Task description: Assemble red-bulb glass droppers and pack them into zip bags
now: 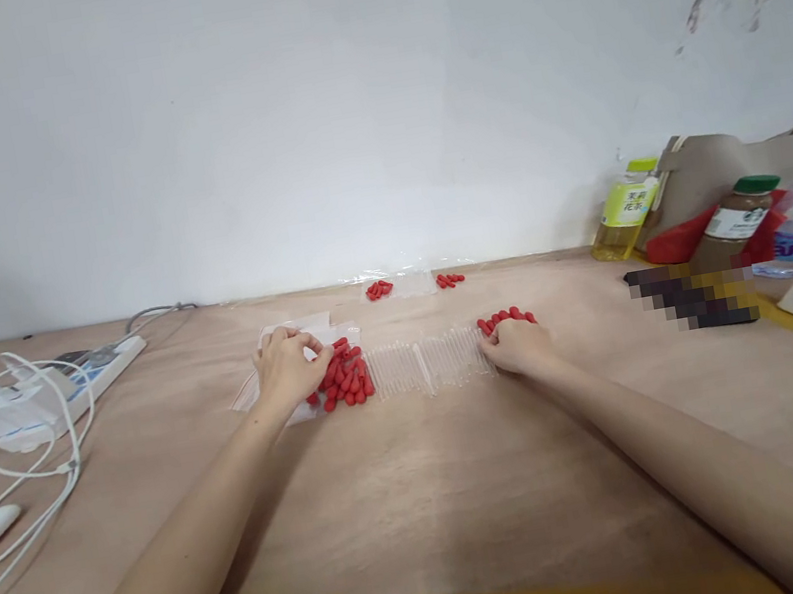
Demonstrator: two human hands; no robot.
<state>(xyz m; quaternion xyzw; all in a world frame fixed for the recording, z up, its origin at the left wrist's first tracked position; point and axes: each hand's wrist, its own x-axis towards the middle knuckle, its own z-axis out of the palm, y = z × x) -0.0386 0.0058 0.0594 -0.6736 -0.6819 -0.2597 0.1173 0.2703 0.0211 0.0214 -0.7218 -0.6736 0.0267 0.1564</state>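
Backing brown tabletop (431, 504): pale wall (262, 127) | left fingers (298, 342), right fingers (502, 344) at red bulbs (356, 383): pinch unclear

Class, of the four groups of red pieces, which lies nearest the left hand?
The large heap immediately left of the thin sticks, beside the left hand. Another group is by the right hand; two groups lie back near the wall.

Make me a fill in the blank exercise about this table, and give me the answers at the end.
1. The small bulb-shaped pieces beside the left hand are coloured ____.
2. The thin, transparent tubes lie ____ the left hand and right hand.
3. The white-labelled brown bottle has a dark ____ cap.
4. The long white power strip lies on the picture's ____ side.
Missing words: red; between; green; left.
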